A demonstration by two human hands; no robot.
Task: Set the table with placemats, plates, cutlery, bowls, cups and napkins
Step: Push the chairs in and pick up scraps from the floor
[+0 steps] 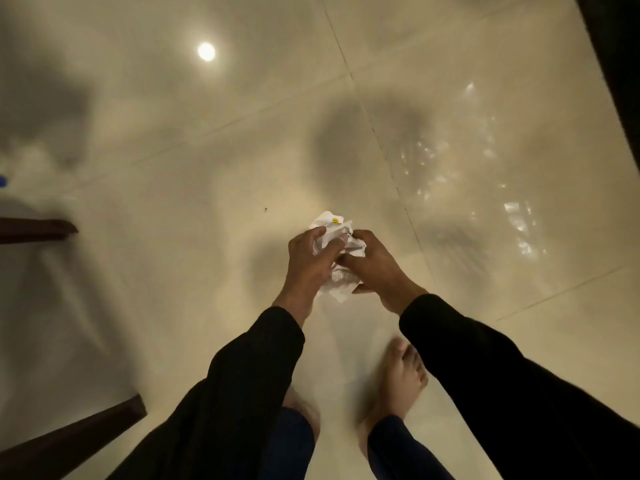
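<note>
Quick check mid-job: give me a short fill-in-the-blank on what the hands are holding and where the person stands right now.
1. Both the left hand and the right hand grip one crumpled white ____.
2. The wrapper carries a small round ____ sticker near its top.
3. The person stands barefoot on a glossy tiled ____.
4. Both sleeves are ____ in colour.

Missing words: wrapper; yellow; floor; black

**Glossy Tile Floor Under Warm Light**

A floor (pixel 173 188) of large, cream, polished tiles fills the view, crossed by thin grout lines (pixel 377 140). A round lamp reflection (pixel 206 51) glows at upper left, with scattered glints (pixel 485 174) at right. Dark wooden furniture pieces (pixel 38 230) (pixel 76 434) enter from the left edge; a dark surface (pixel 616 64) borders the upper right corner.
</note>
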